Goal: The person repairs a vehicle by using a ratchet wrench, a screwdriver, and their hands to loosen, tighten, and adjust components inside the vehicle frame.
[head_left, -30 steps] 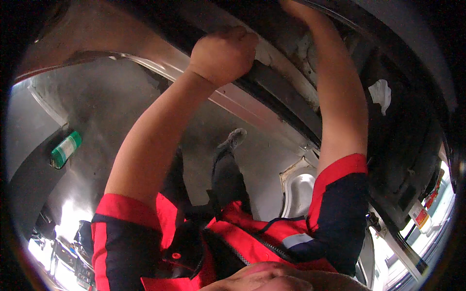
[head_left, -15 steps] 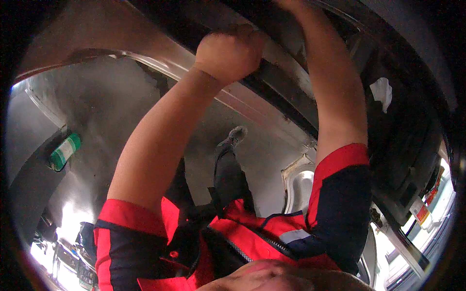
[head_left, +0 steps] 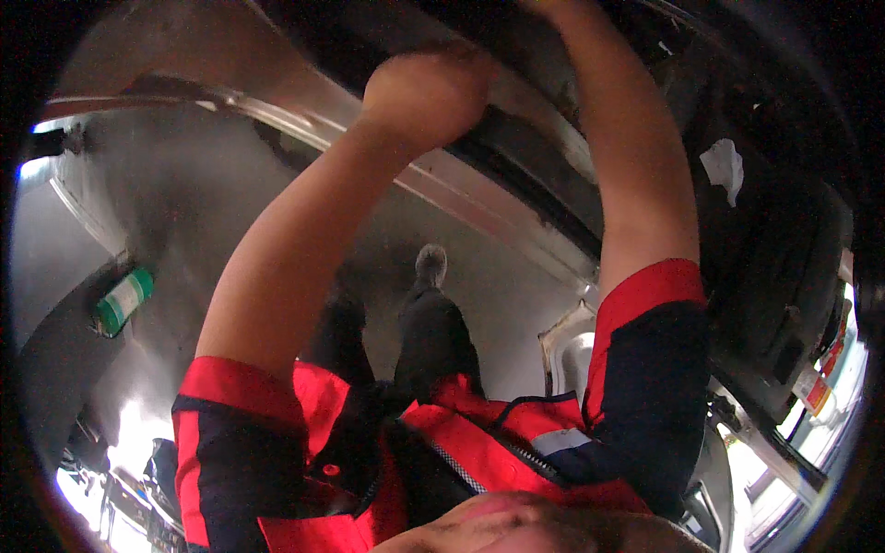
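Note:
My left hand (head_left: pixel 429 97) is curled into a fist at the upper middle, beside a dark strip that runs along a pale metal vehicle sill (head_left: pixel 479 194). Its fingers are lost in shadow on the far side, so whatever they grip is hidden. Further up and to the right, my right hand (head_left: pixel 551 7) reaches past the top edge of the picture. Only its wrist end shows, close to a dark panel, and its fingers are out of sight.
A green bottle (head_left: pixel 123 301) with a pale label lies at the left. Crumpled white paper (head_left: pixel 725 170) rests on the dark interior at the right. A white-and-orange container (head_left: pixel 811 391) stands at the lower right. My shoe (head_left: pixel 430 265) is on the grey floor below the sill.
My left hand has shifted slightly left, still in a fist. My right arm stays nearly in place. My visible foot has moved a little left in the picture, and the view has tilted slightly.

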Motion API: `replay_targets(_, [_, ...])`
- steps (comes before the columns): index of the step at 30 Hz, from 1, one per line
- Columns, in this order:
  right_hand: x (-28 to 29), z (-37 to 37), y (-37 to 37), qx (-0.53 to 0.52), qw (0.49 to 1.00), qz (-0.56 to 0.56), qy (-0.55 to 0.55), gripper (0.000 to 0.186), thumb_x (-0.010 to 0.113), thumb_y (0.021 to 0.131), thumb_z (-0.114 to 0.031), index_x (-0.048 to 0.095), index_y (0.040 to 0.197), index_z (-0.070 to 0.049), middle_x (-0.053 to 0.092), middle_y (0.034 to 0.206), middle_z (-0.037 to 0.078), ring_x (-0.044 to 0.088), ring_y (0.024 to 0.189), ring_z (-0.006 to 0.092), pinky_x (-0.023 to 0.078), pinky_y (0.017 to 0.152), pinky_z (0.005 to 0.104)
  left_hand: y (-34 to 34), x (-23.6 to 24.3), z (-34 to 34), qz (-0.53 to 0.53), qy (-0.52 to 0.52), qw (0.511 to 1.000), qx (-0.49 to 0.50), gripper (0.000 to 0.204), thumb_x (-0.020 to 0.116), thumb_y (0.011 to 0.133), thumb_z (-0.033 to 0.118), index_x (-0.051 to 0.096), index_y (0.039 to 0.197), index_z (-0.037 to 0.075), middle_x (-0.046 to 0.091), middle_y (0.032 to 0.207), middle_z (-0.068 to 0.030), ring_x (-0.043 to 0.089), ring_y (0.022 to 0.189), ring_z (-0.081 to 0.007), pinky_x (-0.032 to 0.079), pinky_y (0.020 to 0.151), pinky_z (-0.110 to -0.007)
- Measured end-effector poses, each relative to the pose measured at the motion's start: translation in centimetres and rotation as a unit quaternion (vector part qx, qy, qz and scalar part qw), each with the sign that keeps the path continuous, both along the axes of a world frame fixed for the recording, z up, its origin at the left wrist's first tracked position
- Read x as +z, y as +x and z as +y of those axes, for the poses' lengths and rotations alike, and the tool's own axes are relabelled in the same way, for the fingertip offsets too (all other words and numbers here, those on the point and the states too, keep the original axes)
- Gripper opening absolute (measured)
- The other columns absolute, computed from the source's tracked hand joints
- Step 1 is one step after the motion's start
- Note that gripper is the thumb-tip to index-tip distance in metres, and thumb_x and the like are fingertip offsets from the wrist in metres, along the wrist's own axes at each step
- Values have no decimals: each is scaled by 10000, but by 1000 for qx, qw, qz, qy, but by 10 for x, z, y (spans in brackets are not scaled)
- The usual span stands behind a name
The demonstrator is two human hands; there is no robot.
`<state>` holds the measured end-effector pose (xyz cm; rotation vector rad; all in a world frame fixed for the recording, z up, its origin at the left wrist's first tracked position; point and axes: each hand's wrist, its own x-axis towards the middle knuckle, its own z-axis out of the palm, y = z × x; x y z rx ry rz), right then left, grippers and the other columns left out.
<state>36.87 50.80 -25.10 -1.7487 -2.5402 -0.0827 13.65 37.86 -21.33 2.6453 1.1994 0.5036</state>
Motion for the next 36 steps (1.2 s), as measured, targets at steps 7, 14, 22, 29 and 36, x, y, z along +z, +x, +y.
replay_targets(7, [-20, 25, 20, 39, 996, -16, 82, 352, 509, 826, -131, 614, 1148, -33, 647, 1057, 202, 605, 1007, 343, 492, 854, 409, -3, 0, 1, 41, -77, 996, 12, 189, 507, 807, 186, 617, 933, 98, 675, 923, -154, 665, 804, -353, 536, 719, -470])
replay_targets(14, [-43, 25, 35, 101, 985, -22, 139, 367, 495, 824, -92, 602, 1169, -25, 640, 1073, 214, 603, 1019, 360, 496, 865, 418, 2, -4, -8, -8, -40, 999, 9, 157, 506, 808, 178, 599, 863, 64, 661, 904, -167, 646, 810, -358, 521, 698, -470])
replay_targets(22, [-31, 14, 19, 32, 991, -125, 28, 360, 519, 841, -173, 598, 1161, -28, 640, 1055, 200, 618, 976, 359, 502, 853, 420, 3, -17, 1, -127, 84, 987, 52, 163, 549, 812, 212, 588, 859, 60, 641, 806, -213, 626, 732, -404, 507, 658, -497])
replay_targets(29, [91, -53, -16, -28, 996, 79, 32, 466, 530, 918, -452, 617, 1071, -21, 653, 977, 172, 631, 909, 288, 494, 793, 381, 3, 1, -4, -126, 61, 983, 122, 289, 628, 855, 266, 585, 968, 3, 634, 833, -214, 621, 768, -409, 499, 670, -475])
replay_targets(36, [112, -152, -61, 73, 929, 345, -114, 446, 472, 966, -449, 605, 952, -24, 616, 833, 43, 549, 734, 138, 456, 689, 294, -13, -7, -4, -291, 101, 951, -34, 285, 659, 868, 306, 588, 904, 33, 612, 835, -191, 586, 793, -399, 476, 664, -414])
